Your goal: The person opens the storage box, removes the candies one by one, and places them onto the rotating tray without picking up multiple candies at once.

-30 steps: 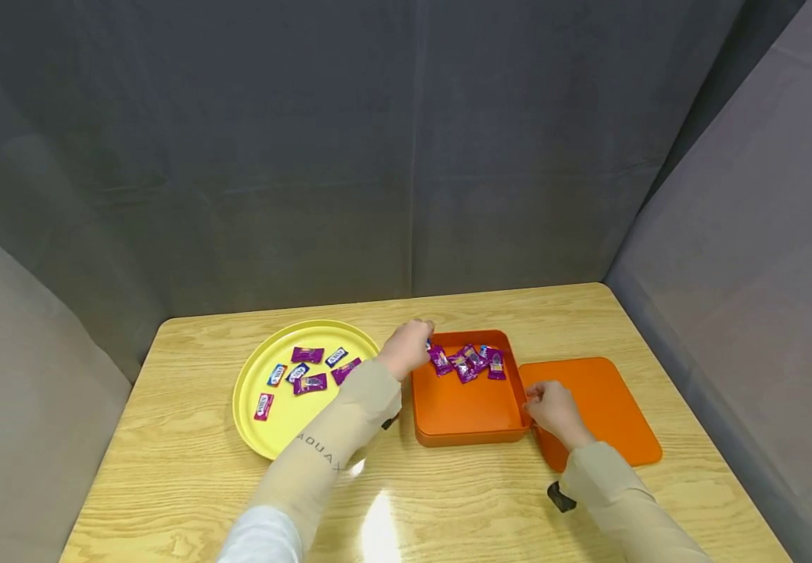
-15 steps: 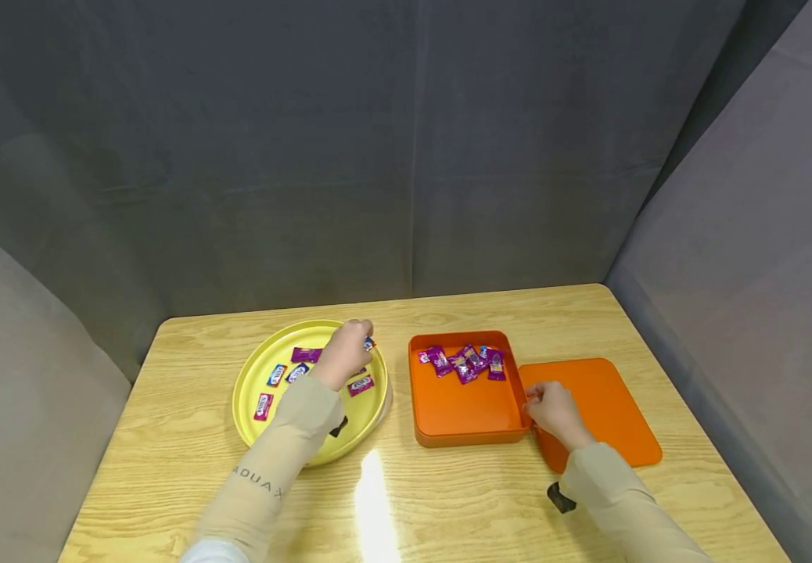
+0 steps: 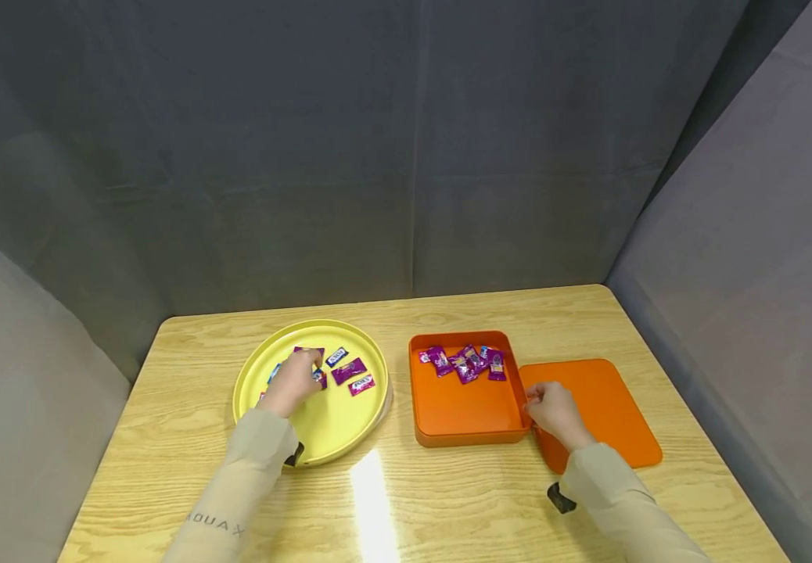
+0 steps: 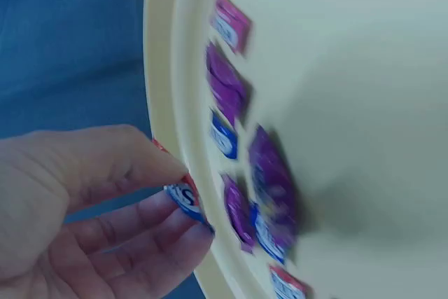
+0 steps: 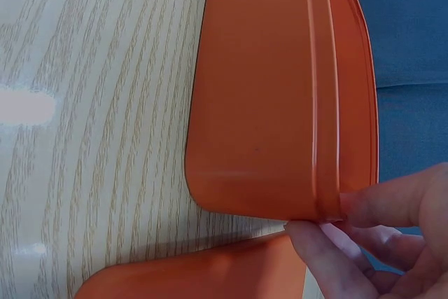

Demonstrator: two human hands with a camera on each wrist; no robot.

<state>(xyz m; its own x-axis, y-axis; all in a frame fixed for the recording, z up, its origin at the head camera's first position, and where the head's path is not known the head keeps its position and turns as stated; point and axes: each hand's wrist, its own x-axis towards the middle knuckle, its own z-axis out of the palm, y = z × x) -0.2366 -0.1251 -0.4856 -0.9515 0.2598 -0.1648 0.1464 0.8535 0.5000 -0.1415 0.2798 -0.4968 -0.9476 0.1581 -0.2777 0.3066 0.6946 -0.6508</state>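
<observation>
A yellow round plate (image 3: 251, 387) holds several wrapped sweets (image 3: 348, 370). My left hand (image 3: 310, 374) reaches into its left half. In the left wrist view the left hand (image 4: 180, 185) pinches a blue, white and red sweet (image 4: 186, 199) between thumb and fingers at the plate's rim (image 4: 164, 96). More purple sweets (image 4: 269, 173) lie beside it. An orange box (image 3: 465, 407) holds several purple sweets (image 3: 465, 362) at its far end. My right hand (image 3: 534, 405) grips the box's near right corner (image 5: 325, 204), its fingers (image 5: 329, 243) curled on the rim.
The orange lid (image 3: 603, 407) lies flat to the right of the box, under my right wrist. Everything stands on a wooden table (image 3: 448, 500) with grey cloth walls behind and at both sides. A bright glare (image 3: 371, 500) sits on the near table.
My left hand has moved left from the far left corner of the orange box to the yellow plate and now pinches a sweet. The right hand has stayed on the box.
</observation>
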